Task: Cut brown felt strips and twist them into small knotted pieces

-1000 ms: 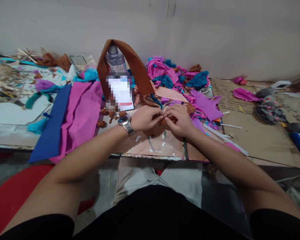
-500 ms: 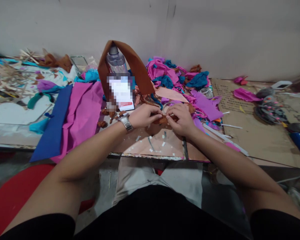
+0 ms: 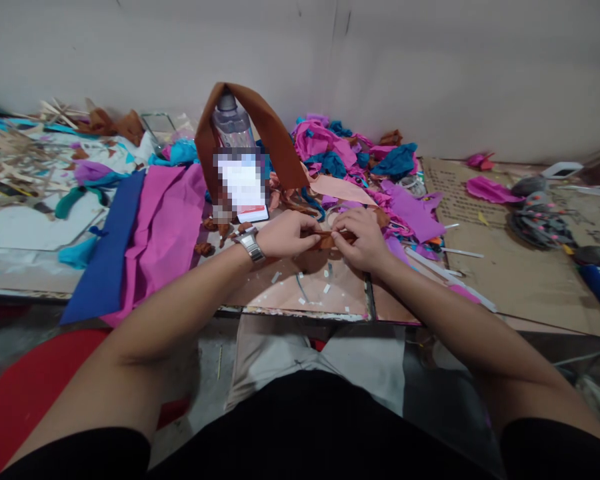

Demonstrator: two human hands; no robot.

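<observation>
A narrow strip of brown crepe paper point(image 3: 326, 241) stretches between my two hands, just above the front part of the table. My left hand point(image 3: 286, 235), with a metal watch at the wrist, pinches the strip's left end. The fingers of my right hand point(image 3: 359, 239) are closed on its right part. Behind them, a long brown paper band point(image 3: 275, 137) drapes over a plastic bottle point(image 3: 234, 127). A lit phone point(image 3: 245, 187) leans against the bottle. Small brown twisted paper pieces point(image 3: 205, 249) lie left of my left wrist.
Crumpled pink, teal and purple paper point(image 3: 330, 143) is heaped behind my hands. Blue point(image 3: 107, 247) and pink sheets point(image 3: 165, 227) hang over the table edge at left, near green-handled pliers point(image 3: 77, 199) and wooden sticks point(image 3: 10, 157). Cardboard point(image 3: 480, 227) and a dark pincushion-like bundle point(image 3: 543, 223) are at right.
My left hand has shifted slightly away from my right, and more of the brown strip shows between them. My right hand stays almost in place.
</observation>
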